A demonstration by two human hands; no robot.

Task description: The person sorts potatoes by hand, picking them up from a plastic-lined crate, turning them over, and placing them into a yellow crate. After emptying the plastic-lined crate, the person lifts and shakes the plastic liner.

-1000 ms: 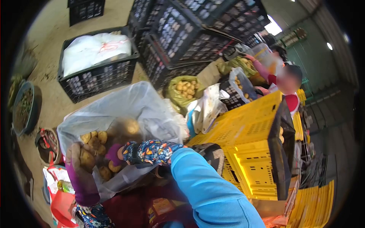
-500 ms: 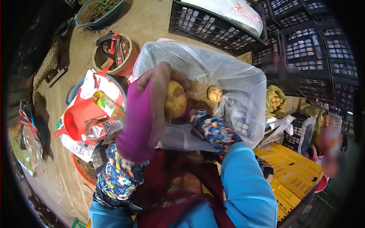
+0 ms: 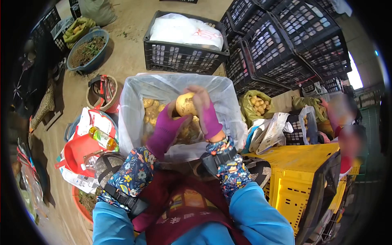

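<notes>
A round yellow potato (image 3: 185, 104) is raised above a crate lined with clear plastic film (image 3: 134, 96). My left hand (image 3: 169, 127), in a purple fingerless glove, grips it from the left and below. Against its right side, my right hand (image 3: 205, 113) in a matching glove curls its fingers over the skin. Beneath my hands, several potatoes (image 3: 152, 111) lie inside the liner, partly covered by my hands and wrists.
Beyond the liner stands a black crate (image 3: 183, 57) holding a white bag, with stacked black crates (image 3: 277, 45) to its right. A yellow crate (image 3: 290, 179) is at my right. Leftward are a red scoop (image 3: 77, 159), bottles and a bucket (image 3: 107, 94). A sack of potatoes (image 3: 258, 104) sits right.
My right hand has come up from inside the liner to the potato. The potato now sits between both hands. The view has shifted, showing more potatoes in the liner.
</notes>
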